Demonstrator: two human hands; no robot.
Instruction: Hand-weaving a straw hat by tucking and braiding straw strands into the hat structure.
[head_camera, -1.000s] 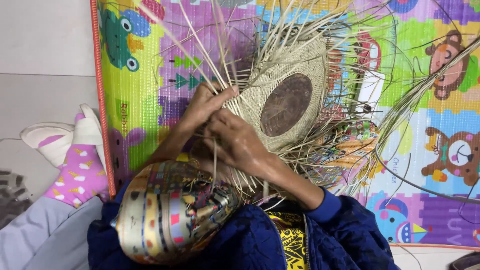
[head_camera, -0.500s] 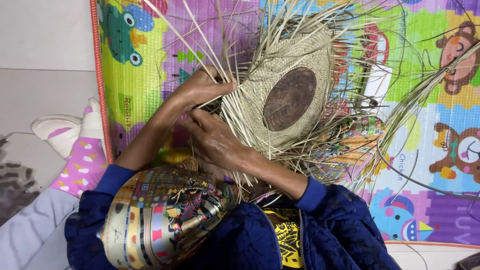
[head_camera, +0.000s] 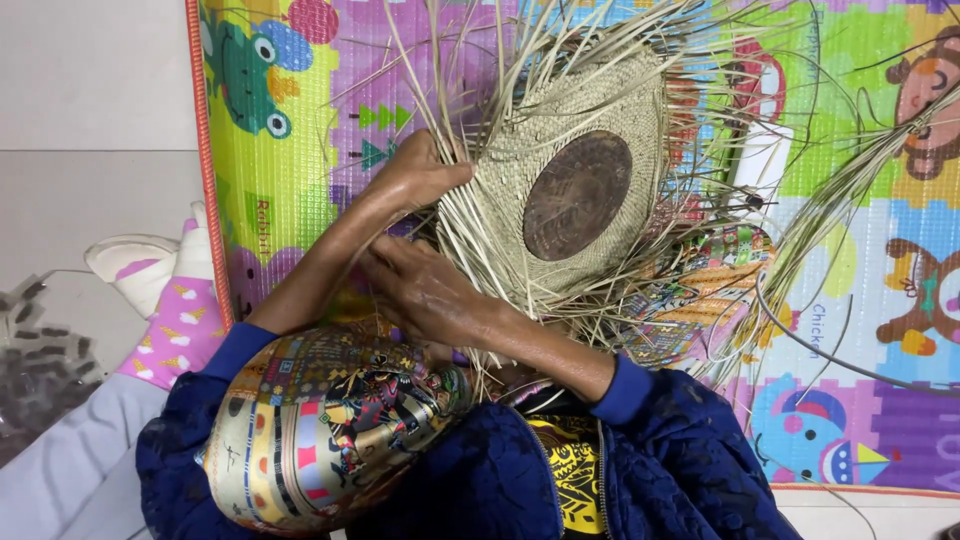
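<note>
Two bare hands work at a half-woven straw basket (head_camera: 560, 190) in the head view, and we take them one at a time. Our left hand (head_camera: 418, 178) curls over the basket's left rim, its fingers (head_camera: 450, 172) clenched on a bunch of loose straw strands (head_camera: 470, 90) that fan upward. Our right hand (head_camera: 425, 295) lies lower, palm down, fingers pressed into the straw at the basket's lower left edge, pinching strands there. We see the basket tilted toward us, its woven wall ringing a dark round base (head_camera: 577, 195), with unwoven ends bristling out on every side. It sits above a colourful foam play mat (head_camera: 300, 110) printed with cartoon animals, which covers the floor on the right. Both forearms come out of dark blue sleeves (head_camera: 625, 390). A patterned, shiny cloth (head_camera: 320, 430) covers what sits at the bottom middle, just below the right hand. At the left, off the mat, a foot in a pink patterned sock (head_camera: 175, 320) rests on the pale floor.
</note>
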